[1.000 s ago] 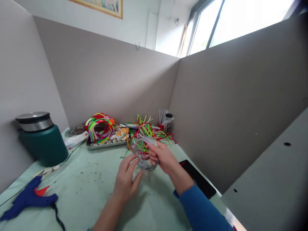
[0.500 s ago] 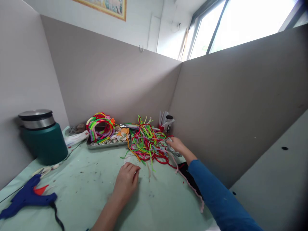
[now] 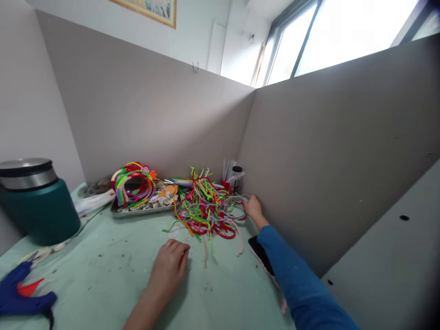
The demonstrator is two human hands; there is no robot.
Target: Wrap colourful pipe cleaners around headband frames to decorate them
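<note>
A tangled heap of colourful pipe cleaners (image 3: 206, 206) lies on the table. At its right side my right hand (image 3: 253, 208) is closed on thin silver-grey wire (image 3: 237, 200), whose loops spread leftward over the heap. The fingertips are partly hidden. My left hand (image 3: 170, 260) rests on the cloth in front of the heap, fingers curled in toward the thumb, with nothing showing in them. Under my right forearm lies a flat black object (image 3: 260, 251), with a pink pipe cleaner (image 3: 264, 265) along its edge.
A metal tray (image 3: 144, 211) holds buttons and small pieces, with wrapped headbands (image 3: 135, 188) on top. At left stand a green flask (image 3: 44, 208) and a blue glue gun (image 3: 25, 293). A black-capped bottle (image 3: 236, 178) is at the back. Grey partitions (image 3: 147, 101) enclose the table.
My right hand has drawn the silver-grey wire slightly right, away from the heap. My left hand keeps its curled pose on the cloth. The view has shifted to the right.
</note>
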